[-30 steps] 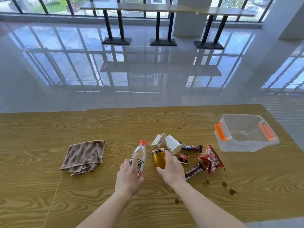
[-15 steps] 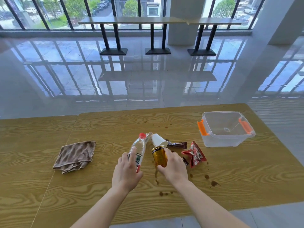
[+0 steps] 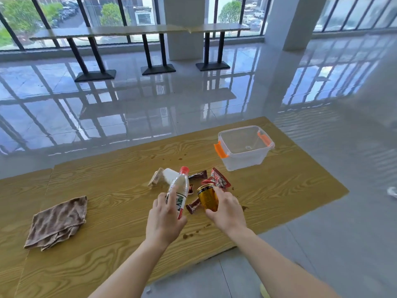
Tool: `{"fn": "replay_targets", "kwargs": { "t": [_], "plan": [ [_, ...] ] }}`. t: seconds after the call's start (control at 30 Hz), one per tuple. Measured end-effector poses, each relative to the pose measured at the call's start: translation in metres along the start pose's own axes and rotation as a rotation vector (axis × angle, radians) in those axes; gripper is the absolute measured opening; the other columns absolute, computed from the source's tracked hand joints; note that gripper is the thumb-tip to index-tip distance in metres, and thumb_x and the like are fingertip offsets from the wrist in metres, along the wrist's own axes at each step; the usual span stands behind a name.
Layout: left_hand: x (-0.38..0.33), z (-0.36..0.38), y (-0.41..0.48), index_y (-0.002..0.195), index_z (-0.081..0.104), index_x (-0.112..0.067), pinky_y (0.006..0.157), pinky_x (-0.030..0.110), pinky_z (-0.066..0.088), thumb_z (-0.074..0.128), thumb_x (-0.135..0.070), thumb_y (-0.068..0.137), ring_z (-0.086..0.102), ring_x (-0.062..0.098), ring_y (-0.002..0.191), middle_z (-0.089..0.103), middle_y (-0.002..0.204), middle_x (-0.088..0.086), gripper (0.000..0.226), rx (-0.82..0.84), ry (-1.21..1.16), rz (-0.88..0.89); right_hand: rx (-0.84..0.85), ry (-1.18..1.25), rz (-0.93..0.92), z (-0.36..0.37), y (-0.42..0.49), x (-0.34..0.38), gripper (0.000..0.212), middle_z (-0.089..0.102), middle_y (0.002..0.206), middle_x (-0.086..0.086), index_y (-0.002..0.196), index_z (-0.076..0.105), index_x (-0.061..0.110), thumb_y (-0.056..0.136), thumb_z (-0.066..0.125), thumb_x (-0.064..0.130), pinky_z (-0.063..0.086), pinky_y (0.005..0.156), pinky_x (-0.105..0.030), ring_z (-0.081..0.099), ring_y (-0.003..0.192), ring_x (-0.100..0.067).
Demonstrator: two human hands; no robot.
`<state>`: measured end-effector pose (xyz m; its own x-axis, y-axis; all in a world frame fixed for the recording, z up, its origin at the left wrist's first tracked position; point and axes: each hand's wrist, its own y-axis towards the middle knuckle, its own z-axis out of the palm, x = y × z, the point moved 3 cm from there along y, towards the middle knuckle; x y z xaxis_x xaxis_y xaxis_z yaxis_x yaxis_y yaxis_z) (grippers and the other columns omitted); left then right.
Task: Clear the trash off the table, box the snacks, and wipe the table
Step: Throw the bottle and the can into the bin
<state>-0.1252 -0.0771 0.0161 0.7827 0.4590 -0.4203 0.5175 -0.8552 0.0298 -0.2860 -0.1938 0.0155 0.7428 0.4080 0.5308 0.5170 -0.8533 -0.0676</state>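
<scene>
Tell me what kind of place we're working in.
Probably a canteen or break hall: a long counter on black pedestal legs runs along tall windows, over a wide glossy tiled floor.

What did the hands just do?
The left hand lifted the clear plastic bottle with the red cap off the wooden table, and the right hand lifted the gold metal can. Both were already gripped. The brown cloth, clear plastic box and snack packets stayed put.

Showing two hands, left hand (image 3: 164,220) and right hand (image 3: 227,211), both bare, with slender forearms likewise bare along their whole visible length, running off the lower edge.
</scene>
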Motion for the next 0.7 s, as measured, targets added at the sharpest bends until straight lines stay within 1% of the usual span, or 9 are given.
{"fn": "replay_targets", "kwargs": {
  "t": [0.13,0.23,0.3,0.37,0.53,0.6,0.7],
  "plan": [
    [-0.022,0.012,-0.009,0.152,0.020,-0.026,0.079,0.037,0.052,0.071,-0.033,0.073,0.048,0.024,0.102,0.047,0.120,0.004,0.095,0.061,-0.032,0.118,-0.071,0.007,0.131,-0.014,-0.034,-0.021,0.077,0.056,0.122,-0.007,0.146,0.033,0.024,0.083,0.071,0.042,0.045,0.087,-0.033,0.052,0.107,-0.024],
    [-0.044,0.022,-0.020,0.152,0.019,-0.024,0.080,0.034,0.052,0.074,-0.034,0.074,0.049,0.023,0.104,0.048,0.124,0.006,0.096,0.092,-0.051,0.208,-0.121,0.011,0.213,-0.026,-0.060,-0.041,0.076,0.055,0.121,-0.007,0.145,0.034,0.026,0.081,0.072,0.041,0.048,0.087,-0.034,0.051,0.106,-0.023],
    [-0.060,0.030,-0.028,0.153,0.017,-0.025,0.083,0.035,0.053,0.074,-0.035,0.075,0.049,0.023,0.107,0.048,0.125,0.006,0.097,0.115,-0.062,0.254,-0.148,0.018,0.265,-0.033,-0.078,-0.056,0.076,0.054,0.122,-0.006,0.144,0.033,0.027,0.081,0.073,0.043,0.052,0.086,-0.036,0.052,0.105,-0.022],
    [-0.077,0.037,-0.037,0.153,0.015,-0.026,0.085,0.035,0.054,0.076,-0.035,0.075,0.049,0.023,0.110,0.047,0.125,0.006,0.100,0.139,-0.063,0.297,-0.179,0.027,0.302,-0.040,-0.095,-0.072,0.077,0.054,0.124,-0.004,0.144,0.031,0.029,0.081,0.074,0.045,0.053,0.086,-0.034,0.054,0.105,-0.021],
    [-0.131,0.062,-0.057,0.150,0.019,-0.026,0.083,0.033,0.054,0.074,-0.038,0.076,0.049,0.022,0.108,0.047,0.125,0.004,0.093,0.206,-0.060,0.398,-0.264,0.070,0.378,-0.064,-0.130,-0.122,0.075,0.056,0.126,0.001,0.141,0.036,0.029,0.080,0.073,0.050,0.051,0.091,-0.032,0.057,0.111,-0.018],
    [-0.157,0.078,-0.068,0.152,0.018,-0.027,0.085,0.033,0.053,0.073,-0.037,0.076,0.048,0.022,0.111,0.045,0.127,0.003,0.095,0.235,-0.063,0.436,-0.289,0.077,0.417,-0.073,-0.146,-0.149,0.073,0.055,0.129,0.002,0.141,0.037,0.028,0.081,0.073,0.048,0.050,0.094,-0.033,0.056,0.115,-0.019],
    [-0.198,0.112,-0.087,0.153,0.018,-0.029,0.086,0.031,0.050,0.073,-0.036,0.077,0.047,0.021,0.114,0.044,0.129,0.001,0.094,0.284,-0.074,0.475,-0.295,0.104,0.494,-0.084,-0.172,-0.202,0.074,0.052,0.137,0.000,0.145,0.036,0.024,0.083,0.073,0.041,0.044,0.098,-0.033,0.053,0.121,-0.020]
  ]
}}
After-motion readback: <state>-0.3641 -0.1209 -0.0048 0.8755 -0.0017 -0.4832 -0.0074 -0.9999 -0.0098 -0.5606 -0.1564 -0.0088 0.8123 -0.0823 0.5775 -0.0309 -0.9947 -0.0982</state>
